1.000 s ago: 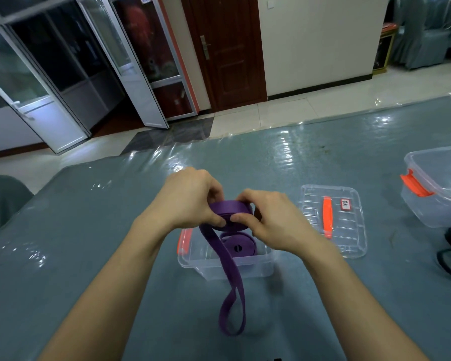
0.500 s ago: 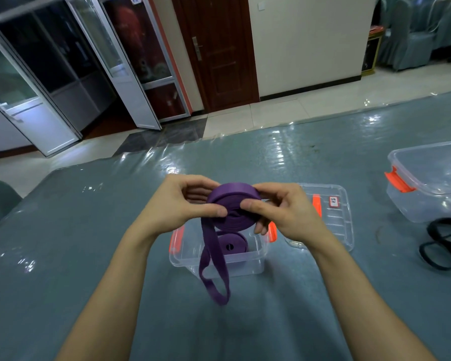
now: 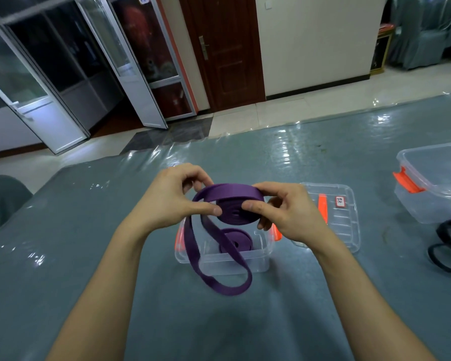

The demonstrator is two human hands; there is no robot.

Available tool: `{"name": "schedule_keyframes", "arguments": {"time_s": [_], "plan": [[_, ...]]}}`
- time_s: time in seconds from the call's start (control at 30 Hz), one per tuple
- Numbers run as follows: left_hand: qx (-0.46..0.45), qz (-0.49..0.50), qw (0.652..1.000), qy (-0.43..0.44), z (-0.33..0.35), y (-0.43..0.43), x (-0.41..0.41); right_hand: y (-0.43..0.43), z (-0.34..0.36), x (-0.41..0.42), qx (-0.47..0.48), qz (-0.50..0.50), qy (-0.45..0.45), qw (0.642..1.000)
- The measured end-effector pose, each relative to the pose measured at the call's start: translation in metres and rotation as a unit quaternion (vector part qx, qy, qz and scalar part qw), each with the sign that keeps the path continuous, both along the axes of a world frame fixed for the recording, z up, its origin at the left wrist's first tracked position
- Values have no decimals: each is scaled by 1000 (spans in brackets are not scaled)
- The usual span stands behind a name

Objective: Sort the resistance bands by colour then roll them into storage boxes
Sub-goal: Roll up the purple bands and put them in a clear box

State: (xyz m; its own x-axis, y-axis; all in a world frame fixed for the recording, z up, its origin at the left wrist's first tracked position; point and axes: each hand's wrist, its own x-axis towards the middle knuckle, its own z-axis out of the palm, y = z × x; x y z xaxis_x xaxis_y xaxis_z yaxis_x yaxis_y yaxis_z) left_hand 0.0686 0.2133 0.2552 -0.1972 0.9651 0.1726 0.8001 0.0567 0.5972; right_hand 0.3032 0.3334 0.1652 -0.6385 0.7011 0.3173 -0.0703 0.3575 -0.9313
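Above a clear storage box with orange clips I hold a purple resistance band, mostly wound into a flat coil. My left hand pinches the coil's left side between thumb and fingers. My right hand pinches its right side. A short loose loop of the band hangs down in front of the box, its end at about the table's height. Inside the box lies a second purple band, fully rolled.
The box's clear lid with an orange handle lies just to the right. Another clear box with an orange clip stands at the far right, with a black band lying loose in front of it. A grey cloth under plastic film covers the table.
The coil has grown as more band was wound on. The hanging tail has become much shorter, from a long loop to a small one.
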Motion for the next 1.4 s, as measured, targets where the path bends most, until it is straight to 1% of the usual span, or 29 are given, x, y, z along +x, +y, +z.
{"name": "schedule_keyframes", "arguments": {"time_s": [0.1,0.17,0.33,0.4,0.5,0.57,0.63,0.73,0.8,0.83,0.9,0.97,1.03,1.07,1.13,1.2,1.23,1.27,1.33,1.37,1.4], "plan": [[-24,-28,995,-95,-1,-3,-15,0,2,0,-13,4,12,1000],[-45,-45,988,-139,-6,-6,-21,-2,3,-1,-10,6,9,1000],[-31,-48,980,-193,-26,-13,-26,-1,6,-2,-2,12,-9,1000],[-38,-72,972,-223,-39,-15,-24,-1,14,-1,-3,19,-1,1000],[-57,-114,956,-264,-58,-20,-17,2,28,0,25,31,-9,999],[-53,-111,944,-308,-66,-21,-12,5,37,1,36,38,-22,998],[-19,-77,948,-308,-71,-23,-10,6,46,-1,44,49,-38,997],[64,7,971,-229,-73,-30,-11,6,59,-9,52,77,-61,994],[136,59,971,-188,-69,-39,-17,4,69,-17,55,94,-75,991],[166,74,963,-197,-66,-44,-23,3,72,-21,62,98,-83,990],[196,70,944,-255,-60,-51,-37,-1,81,-33,78,105,-93,987],[169,54,932,-316,-57,-55,-50,-8,93,-46,76,121,-88,986],[119,22,913,-389,-59,-61,-54,-15,108,-60,66,140,-79,985],[94,-3,907,-411,-62,-65,-55,-18,116,-66,68,146,-79,984],[60,-37,921,-383,-67,-78,-59,-21,130,-78,84,160,-93,979],[54,-28,940,-336,-65,-95,-69,-25,140,-87,90,176,-104,975],[60,-16,943,-328,-61,-104,-75,-27,143,-92,90,180,-108,974],[68,-3,939,-336,-56,-111,-82,-29,145,-96,91,179,-115,973],[91,16,919,-383,-44,-127,-99,-34,145,-105,94,173,-127,972],[104,21,913,-393,-38,-135,-108,-36,144,-110,93,170,-130,972],[112,24,916,-385,-33,-142,-116,-40,142,-114,92,169,-132,972]]}}
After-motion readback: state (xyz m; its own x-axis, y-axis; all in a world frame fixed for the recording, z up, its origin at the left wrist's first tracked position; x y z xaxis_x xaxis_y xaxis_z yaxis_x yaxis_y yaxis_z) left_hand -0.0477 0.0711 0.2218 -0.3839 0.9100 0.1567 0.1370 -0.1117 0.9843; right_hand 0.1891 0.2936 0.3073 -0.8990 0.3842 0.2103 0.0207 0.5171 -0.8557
